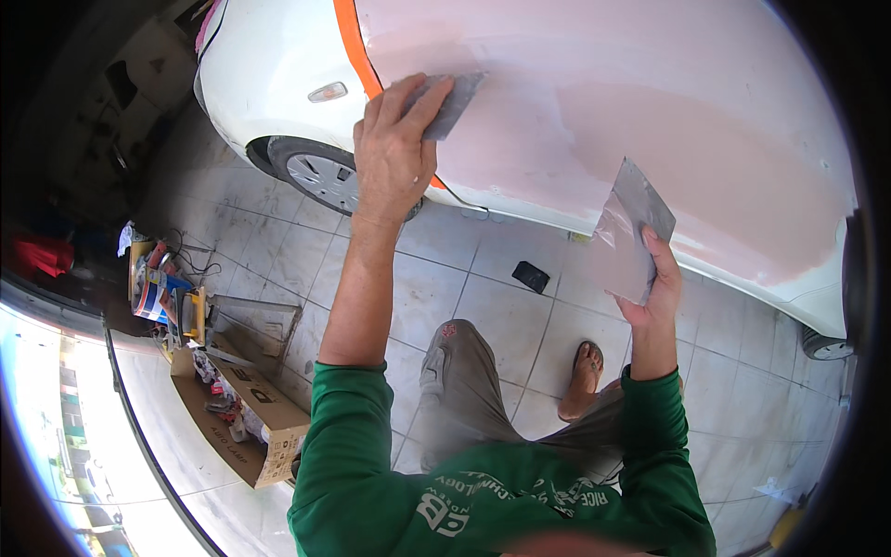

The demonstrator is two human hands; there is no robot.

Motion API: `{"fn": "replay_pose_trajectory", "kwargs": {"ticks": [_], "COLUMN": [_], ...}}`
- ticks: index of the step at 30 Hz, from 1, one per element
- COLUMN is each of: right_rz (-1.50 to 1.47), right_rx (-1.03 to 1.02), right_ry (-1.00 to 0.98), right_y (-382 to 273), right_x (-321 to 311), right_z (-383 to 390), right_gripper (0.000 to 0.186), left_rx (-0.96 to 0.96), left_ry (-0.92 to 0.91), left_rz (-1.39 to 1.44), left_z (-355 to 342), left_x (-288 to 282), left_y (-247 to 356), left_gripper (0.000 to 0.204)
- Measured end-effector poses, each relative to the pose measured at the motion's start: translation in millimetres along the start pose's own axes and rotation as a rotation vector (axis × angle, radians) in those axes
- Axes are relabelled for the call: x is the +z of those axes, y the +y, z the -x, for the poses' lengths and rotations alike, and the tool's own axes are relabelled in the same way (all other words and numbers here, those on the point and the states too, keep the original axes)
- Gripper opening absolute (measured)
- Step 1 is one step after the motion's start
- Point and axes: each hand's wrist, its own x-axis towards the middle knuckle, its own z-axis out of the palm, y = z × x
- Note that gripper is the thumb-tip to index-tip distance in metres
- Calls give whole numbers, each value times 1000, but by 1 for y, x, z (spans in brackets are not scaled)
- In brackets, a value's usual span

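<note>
My left hand is closed on a thin grey putty spreader, its fingers bent over the blade. The spreader lies against the car door, beside the strip of orange tape along the door's front edge. Pinkish filler covers much of the door, with a darker patch toward the right. In my right hand is a flat metal putty plate, gripped at its lower edge. It is held up in front of the door's lower part, with pale pinkish putty smeared on its face.
Left of the door are the white fender and front wheel. A small black object lies on the tiled floor. At left stand an opened cardboard box of crumpled scraps and a cluster of tins and tools.
</note>
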Motion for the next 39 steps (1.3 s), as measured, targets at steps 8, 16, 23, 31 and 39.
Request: {"fn": "replay_pose_trajectory", "kwargs": {"ticks": [8, 16, 23, 31, 39], "right_rz": [125, 82, 104, -117, 62], "right_rx": [39, 23, 64, 36, 67], "right_ry": [-20, -44, -8, -106, -11], "right_y": [0, -9, 10, 4, 10], "right_x": [-10, -4, -10, 10, -6], "right_z": [-2, -1, -12, -7, -14], "right_gripper": [53, 53, 50, 47, 48], "left_rx": [122, -29, -240, -155, -262], "left_ry": [157, 115, -270, -491, 188], "left_rz": [-199, -189, 681, 439, -115], "left_z": [-88, -9, 27, 66, -61], "left_x": [9, 58, 18, -8, 2], "left_y": [-10, 10, 62, 27, -71], "left_gripper": [55, 66, 44, 36, 40]}}
